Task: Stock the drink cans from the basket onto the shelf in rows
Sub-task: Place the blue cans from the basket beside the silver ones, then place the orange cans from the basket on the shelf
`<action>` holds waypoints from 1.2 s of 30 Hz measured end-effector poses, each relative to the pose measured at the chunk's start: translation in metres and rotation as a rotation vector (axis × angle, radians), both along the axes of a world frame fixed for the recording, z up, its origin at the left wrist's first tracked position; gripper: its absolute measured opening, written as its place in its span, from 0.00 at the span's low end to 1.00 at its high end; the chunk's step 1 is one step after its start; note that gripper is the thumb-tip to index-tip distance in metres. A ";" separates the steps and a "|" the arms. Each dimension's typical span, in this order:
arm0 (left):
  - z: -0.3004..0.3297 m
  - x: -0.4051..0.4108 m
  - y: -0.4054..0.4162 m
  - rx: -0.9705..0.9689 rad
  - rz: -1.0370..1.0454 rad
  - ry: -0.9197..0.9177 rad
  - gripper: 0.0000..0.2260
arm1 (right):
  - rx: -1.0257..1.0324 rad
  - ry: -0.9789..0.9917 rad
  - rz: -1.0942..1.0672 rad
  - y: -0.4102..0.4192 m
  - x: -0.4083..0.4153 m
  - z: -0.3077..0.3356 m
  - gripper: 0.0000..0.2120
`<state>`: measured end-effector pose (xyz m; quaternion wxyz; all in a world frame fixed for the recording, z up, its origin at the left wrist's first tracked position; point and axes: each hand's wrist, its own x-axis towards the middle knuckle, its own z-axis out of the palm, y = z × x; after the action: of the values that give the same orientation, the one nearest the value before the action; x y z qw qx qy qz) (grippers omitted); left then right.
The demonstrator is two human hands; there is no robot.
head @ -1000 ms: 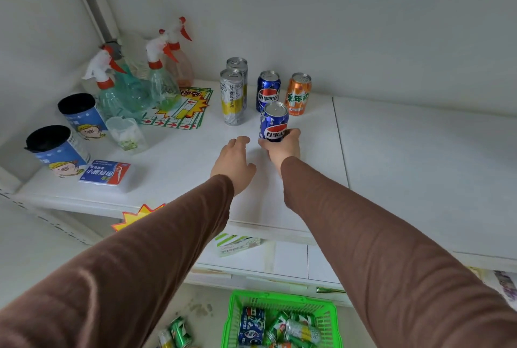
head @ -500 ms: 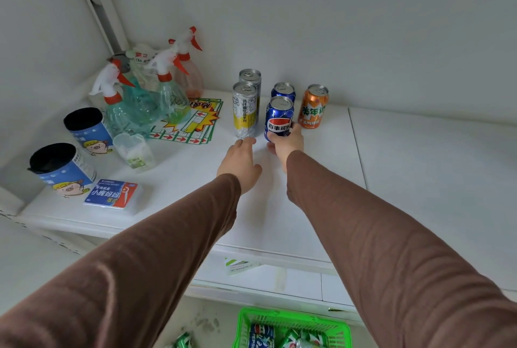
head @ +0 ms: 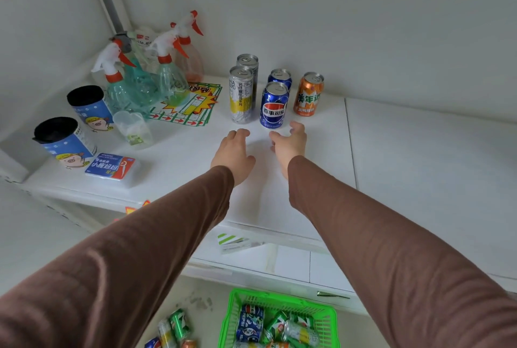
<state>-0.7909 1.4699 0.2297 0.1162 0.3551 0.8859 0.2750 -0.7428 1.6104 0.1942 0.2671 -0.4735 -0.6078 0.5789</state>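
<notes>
On the white shelf stand two tall silver-and-yellow cans, one behind the other. Beside them a blue cola can stands in front of a second blue can. An orange can is to their right. My right hand hovers just in front of the front blue can, fingers loosely spread, not touching it. My left hand lies flat over the shelf, holding nothing. The green basket on the floor below holds several cans.
Spray bottles crowd the shelf's back left corner, with printed signs, a clear cup, two blue tubs and a small blue packet. Several loose cans lie on the floor left of the basket.
My right hand pushed the blue cola can back into line in front of the other blue can, then let go and drew back slightly. The left hand stayed beside it.
</notes>
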 end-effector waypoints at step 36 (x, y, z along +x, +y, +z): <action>-0.352 0.336 -0.239 -0.148 -0.031 0.018 0.29 | 0.378 -0.568 0.530 -0.182 0.393 -0.348 0.10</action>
<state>-0.4547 1.2306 -0.1224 0.1385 0.3618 0.8991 0.2038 -0.3493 1.4283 -0.1541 0.0131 -0.3842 -0.8532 0.3525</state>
